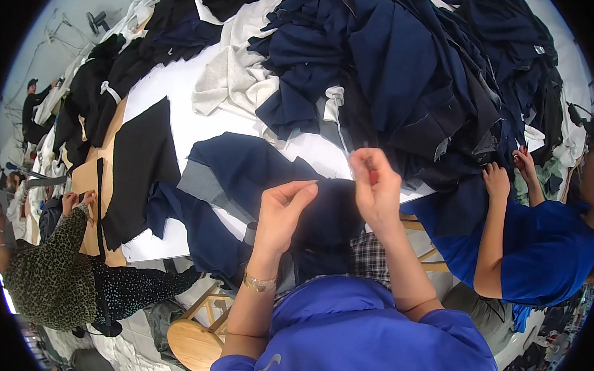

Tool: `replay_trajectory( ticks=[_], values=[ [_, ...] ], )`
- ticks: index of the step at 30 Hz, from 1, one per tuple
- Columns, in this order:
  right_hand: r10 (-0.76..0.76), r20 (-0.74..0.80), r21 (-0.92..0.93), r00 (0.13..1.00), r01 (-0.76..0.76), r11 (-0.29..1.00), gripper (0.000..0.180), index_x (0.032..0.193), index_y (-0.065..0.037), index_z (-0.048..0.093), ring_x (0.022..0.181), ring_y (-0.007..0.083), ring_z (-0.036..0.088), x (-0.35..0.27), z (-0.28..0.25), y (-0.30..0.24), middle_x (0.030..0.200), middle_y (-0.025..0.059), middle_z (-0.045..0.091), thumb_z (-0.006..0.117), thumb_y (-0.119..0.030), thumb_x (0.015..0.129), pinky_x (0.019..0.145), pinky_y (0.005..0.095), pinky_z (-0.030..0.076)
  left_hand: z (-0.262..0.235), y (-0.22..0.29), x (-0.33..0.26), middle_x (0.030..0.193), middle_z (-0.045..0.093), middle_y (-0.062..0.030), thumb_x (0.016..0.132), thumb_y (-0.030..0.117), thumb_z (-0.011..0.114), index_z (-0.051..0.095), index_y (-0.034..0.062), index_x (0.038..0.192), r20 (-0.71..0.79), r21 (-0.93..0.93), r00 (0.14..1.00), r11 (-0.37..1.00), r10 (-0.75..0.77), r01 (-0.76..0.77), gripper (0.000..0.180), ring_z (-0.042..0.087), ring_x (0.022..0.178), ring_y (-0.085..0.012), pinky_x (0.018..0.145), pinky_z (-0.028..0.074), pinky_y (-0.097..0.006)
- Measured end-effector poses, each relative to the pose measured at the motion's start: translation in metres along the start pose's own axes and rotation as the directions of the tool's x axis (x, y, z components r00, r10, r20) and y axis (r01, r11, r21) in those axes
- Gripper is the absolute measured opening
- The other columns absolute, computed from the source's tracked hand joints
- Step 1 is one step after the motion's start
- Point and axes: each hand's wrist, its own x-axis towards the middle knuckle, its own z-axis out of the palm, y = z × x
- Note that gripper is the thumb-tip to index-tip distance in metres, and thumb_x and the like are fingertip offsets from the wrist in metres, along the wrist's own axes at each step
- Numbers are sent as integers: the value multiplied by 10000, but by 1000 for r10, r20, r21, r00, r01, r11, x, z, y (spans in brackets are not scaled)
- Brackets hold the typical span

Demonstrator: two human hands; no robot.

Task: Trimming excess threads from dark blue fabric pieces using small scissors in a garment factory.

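Note:
A dark navy fabric piece (329, 213) hangs between my hands and drapes toward my lap. My left hand (279, 214) is closed, thumb and forefinger pinching at the upper edge of this cloth. Higher and to the right, my right hand (377, 192) is closed around a small red-handled tool (374, 177); its working end is hidden, so its exact kind does not show. A thin white strip (342, 136) runs down from a knotted white cloth tie (334, 102) toward my right fingertips; whether they touch it I cannot tell.
Navy fabric (408, 71) is heaped across the back of the white table (148, 93), with light grey cloth (238, 83) beside it. A black panel (142, 172) lies left. Co-workers sit on both sides, one in a blue sleeve (539, 252). A wooden stool (194, 343) stands lower left.

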Motion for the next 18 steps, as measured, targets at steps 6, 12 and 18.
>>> replay_trajectory(
  ticks=[6, 12, 18],
  values=[
    [44, 67, 125, 997, -52, 991, 83, 876, -4, 572, 515, 46, 421, -3, -10, -12, 594, 8, 502, 560, -84, 892, 480, 203, 334, -4, -2, 1, 859, 664, -40, 846, 66, 624, 666, -39, 974, 2, -69, 1000, 998, -10, 10, 171, 576, 777, -63, 704, 440, -184],
    [-346, 240, -80, 907, 374, 924, 174, 915, -40, 595, 557, 199, 605, -7, -3, -16, 699, 67, 615, 606, 18, 751, 487, 277, 456, -1, 0, 1, 851, 665, -38, 850, 66, 618, 665, -43, 973, 39, -2, 999, 1000, 24, -24, 171, 573, 763, -55, 695, 437, -179],
    [-214, 181, -143, 960, 241, 960, 198, 927, -43, 574, 551, 262, 601, -2, -8, -15, 700, 109, 611, 594, 29, 744, 496, 301, 456, -2, -1, 1, 854, 668, -43, 845, 71, 623, 667, -43, 967, 25, 13, 1000, 1000, 5, -5, 173, 577, 760, -59, 694, 439, -181]
  ],
)
